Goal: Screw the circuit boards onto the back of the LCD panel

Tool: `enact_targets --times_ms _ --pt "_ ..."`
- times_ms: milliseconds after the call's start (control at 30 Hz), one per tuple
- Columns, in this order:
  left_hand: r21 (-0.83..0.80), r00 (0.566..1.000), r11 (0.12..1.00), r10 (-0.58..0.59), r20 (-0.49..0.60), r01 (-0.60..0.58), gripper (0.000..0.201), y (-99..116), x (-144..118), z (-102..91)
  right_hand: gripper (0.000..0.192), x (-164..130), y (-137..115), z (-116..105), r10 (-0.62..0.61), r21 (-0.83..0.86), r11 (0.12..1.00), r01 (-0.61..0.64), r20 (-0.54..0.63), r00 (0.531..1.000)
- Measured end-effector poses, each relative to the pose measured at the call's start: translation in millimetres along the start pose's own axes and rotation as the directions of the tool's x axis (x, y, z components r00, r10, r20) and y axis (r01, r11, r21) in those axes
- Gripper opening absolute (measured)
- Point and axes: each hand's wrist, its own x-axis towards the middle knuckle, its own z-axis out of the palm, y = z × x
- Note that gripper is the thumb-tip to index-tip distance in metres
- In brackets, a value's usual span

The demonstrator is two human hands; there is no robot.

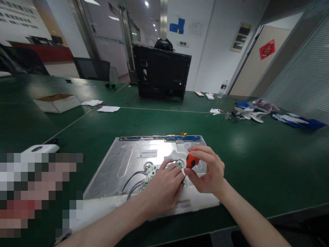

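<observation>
A silver metal display panel (123, 161) lies back side up on the green table (257, 161), with a blue strip along its far edge and black cables running to a small green circuit board (152, 169). My left hand (164, 187) rests on the panel over that board, fingers curled down on it. My right hand (208, 169) holds an orange and black screwdriver (191, 160) upright, its handle between thumb and fingers, tip pointing down beside my left fingertips. The tip itself is hidden.
A black monitor housing (161, 73) stands upright at the table's far side. An open cardboard box (57, 102) and paper sheets (108, 109) lie far left. Gloves and small parts (253, 111) are scattered far right, near a water bottle (223, 88). A white device (41, 149) sits left.
</observation>
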Motion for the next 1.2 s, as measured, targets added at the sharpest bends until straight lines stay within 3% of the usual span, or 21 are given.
enact_targets --times_ms 267,700,933,1200 --pt "-0.01 1.0 1.0 0.005 0.02 -0.005 0.019 -0.3 -0.4 -0.5 0.045 -4.6 1.5 4.0 0.072 0.066 0.995 -0.069 -0.044 0.996" --pt "0.005 1.0 1.0 0.005 0.009 -0.005 0.015 0.3 0.3 -0.4 0.035 0.2 0.2 -2.9 0.019 -0.022 1.0 -0.018 0.02 1.0" --pt "-0.003 1.0 1.0 -0.001 0.009 0.001 0.017 1.0 0.0 -1.1 0.042 -3.6 2.5 1.5 0.042 0.066 0.997 -0.04 -0.029 0.999" --pt "0.006 1.0 1.0 0.003 0.03 -0.003 0.018 0.1 0.1 -0.5 0.042 -4.7 1.2 -0.6 0.048 0.125 0.991 -0.052 0.041 0.998"
